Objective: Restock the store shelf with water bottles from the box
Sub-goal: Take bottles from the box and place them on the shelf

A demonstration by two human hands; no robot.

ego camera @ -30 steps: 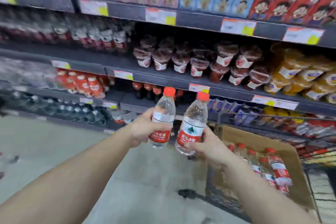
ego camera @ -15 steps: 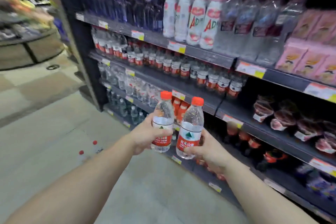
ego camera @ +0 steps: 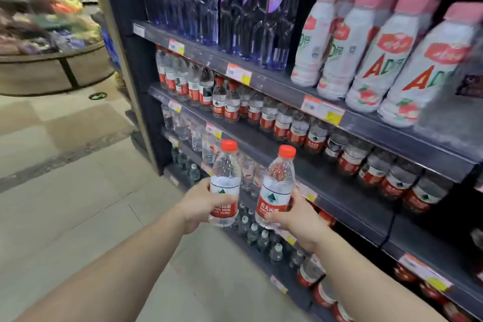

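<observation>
Head view shows the left hand wrapped around the lower body of one water bottle, fingers closed over its red label. Right hand grips a second water bottle the same way, low on the label. Both bottles stand roughly upright, red caps uppermost, just beside each other without touching, the second tilted slightly to the right.

Landmark taken: the store shelf, a dark multi-tier unit running from upper left to lower right. Both held bottles are in front of its middle tiers, clear of the shelf edge, not resting on any tier.

On the shelf behind and above the hands, a row of shelved water bottles with matching red labels fills one tier. One tier higher stand white drink bottles with pink caps at the right and tall blue bottles at the left. Price tags in orange and yellow are fixed along the tier edges. Lower tiers hold small clear bottles, blurred.

Left of the shelf lies pale tiled floor, with a round display stand beyond it, contents blurred.
</observation>
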